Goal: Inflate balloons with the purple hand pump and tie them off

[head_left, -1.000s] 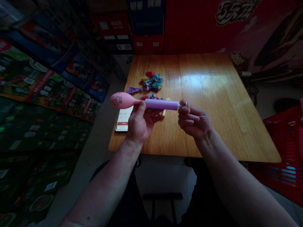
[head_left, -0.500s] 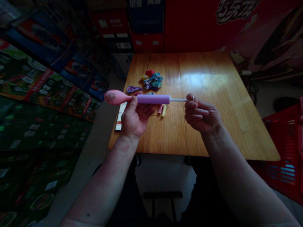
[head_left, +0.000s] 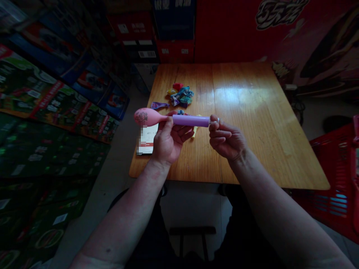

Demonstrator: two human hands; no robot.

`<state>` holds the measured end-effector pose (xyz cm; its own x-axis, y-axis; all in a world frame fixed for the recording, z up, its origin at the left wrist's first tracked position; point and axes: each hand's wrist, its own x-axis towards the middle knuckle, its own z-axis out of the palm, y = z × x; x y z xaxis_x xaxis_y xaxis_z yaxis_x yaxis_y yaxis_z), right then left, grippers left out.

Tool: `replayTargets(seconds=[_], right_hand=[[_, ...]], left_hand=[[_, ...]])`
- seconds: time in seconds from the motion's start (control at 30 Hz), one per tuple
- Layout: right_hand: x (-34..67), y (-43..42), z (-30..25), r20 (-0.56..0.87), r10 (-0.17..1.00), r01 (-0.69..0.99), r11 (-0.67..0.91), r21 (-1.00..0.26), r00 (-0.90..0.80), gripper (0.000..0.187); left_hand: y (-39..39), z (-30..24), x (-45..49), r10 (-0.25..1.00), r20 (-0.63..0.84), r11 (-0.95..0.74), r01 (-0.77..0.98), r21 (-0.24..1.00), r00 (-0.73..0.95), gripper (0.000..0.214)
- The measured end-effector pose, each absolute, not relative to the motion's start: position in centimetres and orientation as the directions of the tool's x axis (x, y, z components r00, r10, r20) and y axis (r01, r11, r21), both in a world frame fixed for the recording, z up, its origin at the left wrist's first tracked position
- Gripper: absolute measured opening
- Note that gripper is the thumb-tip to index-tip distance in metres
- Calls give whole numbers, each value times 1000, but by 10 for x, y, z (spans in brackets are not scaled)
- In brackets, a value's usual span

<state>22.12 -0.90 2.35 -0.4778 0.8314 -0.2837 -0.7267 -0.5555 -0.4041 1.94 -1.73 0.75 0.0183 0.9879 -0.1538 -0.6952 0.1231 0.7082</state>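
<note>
A purple balloon pump lies level above the table, held between both hands. On its left end sits a small, partly inflated pink balloon with a dark printed figure. My left hand is closed around the joint, its thumb pressing the balloon's neck against the pump. At the other end, my right hand grips the white pump handle, which stands close against the barrel. Beneath the left hand, a yellow balloon shows in part on the table.
A wooden table carries a pile of crumpled balloons, a flat purple balloon and a lit phone at its left edge. Stacked cartons stand on the left. A red basket is at the right.
My right hand has pushed the white handle leftward into the barrel, so its rod no longer shows. My left hand, pump and balloon have shifted slightly right. The balloon looks somewhat fuller.
</note>
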Motion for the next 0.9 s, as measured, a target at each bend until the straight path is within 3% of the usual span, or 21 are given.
replayTargets(seconds=[0.17, 0.27, 0.37, 0.47, 0.7, 0.9], right_hand=[[240, -5, 30, -299, 865, -727, -501, -470, -403, 34], [244, -4, 29, -302, 875, -765, -479, -430, -378, 41], [235, -5, 19, -257, 838, -767, -545, -339, -482, 32], [226, -5, 10, -231, 823, -756, -568, -325, -519, 22], [231, -5, 12, -207, 830, -700, -550, -456, -518, 15], [244, -9, 37, -288, 901, -624, -432, -651, -323, 36]], left_hand=[[-11, 11, 8, 980, -194, 104, -702, 705, -49, 34], [-13, 10, 7, 986, -141, 39, -704, 709, -87, 29], [-20, 7, 15, 988, -157, 105, -717, 690, -7, 29], [-25, 4, 24, 982, -191, 137, -714, 687, 5, 32], [-19, 6, 19, 982, -191, 122, -718, 685, -15, 28], [-17, 15, 1, 977, -169, 28, -715, 699, -126, 26]])
